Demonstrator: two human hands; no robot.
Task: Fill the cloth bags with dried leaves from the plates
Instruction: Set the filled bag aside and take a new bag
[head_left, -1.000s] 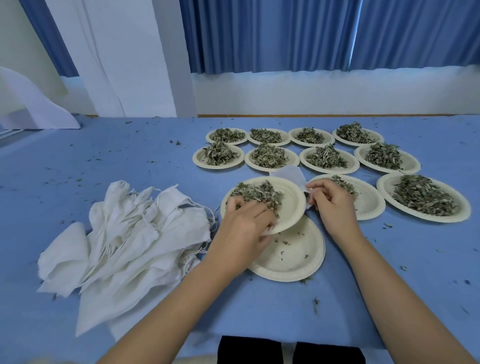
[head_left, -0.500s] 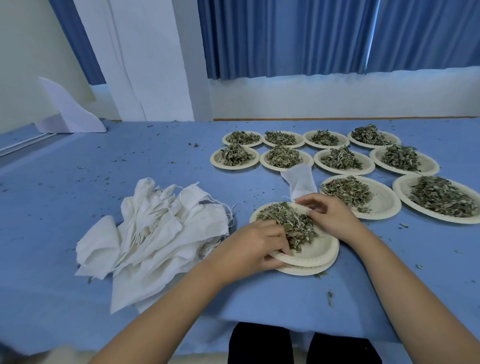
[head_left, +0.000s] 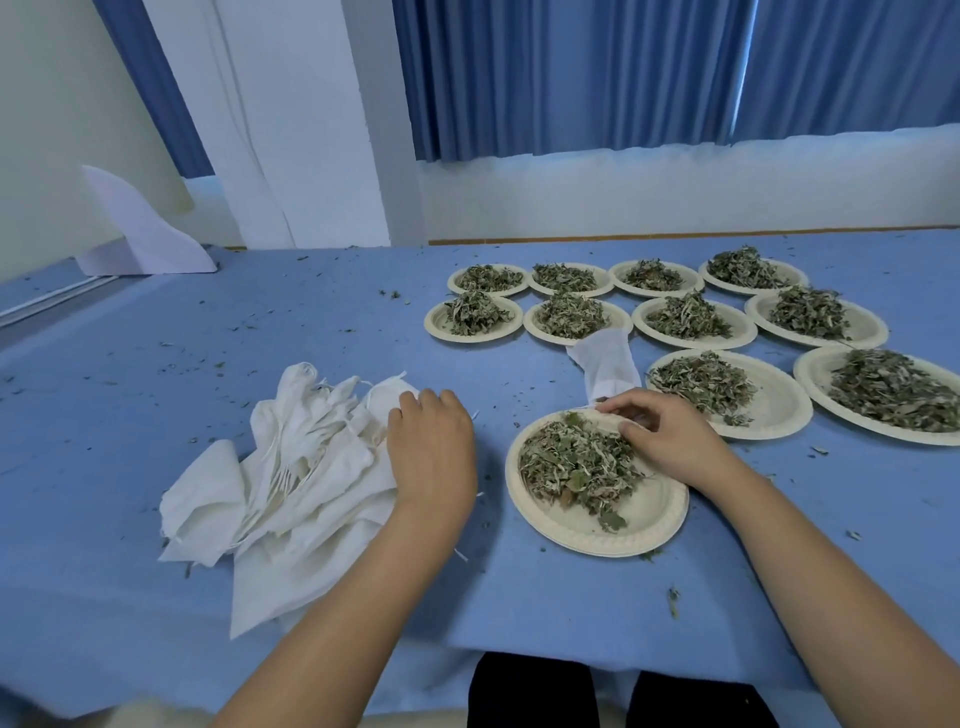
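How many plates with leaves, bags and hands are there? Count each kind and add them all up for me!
round beige paper plates heaped with dried green leaves: 11
lone white cloth bag: 1
tangled pile of white cloth bags: 1 (the bags in it are too bunched to count)
hands: 2, the left hand and the right hand
Total: 15

- The table (head_left: 156, 389) has a blue cloth cover that looks soft and dull, not shiny.
- The pile of cloth bags (head_left: 291, 478) near the front edge is thin white cloth, wrinkly, with thin white strings.
- The lone cloth bag (head_left: 605, 364) is the same white cloth.
- The front plate (head_left: 644, 525) is cream paper, dull, with a bumpy rim.
- The other plates (head_left: 779, 410) look like the same paper.
- The dried leaves (head_left: 571, 462) are dull green, dry and crinkly.
- The curtains (head_left: 571, 78) are blue cloth.
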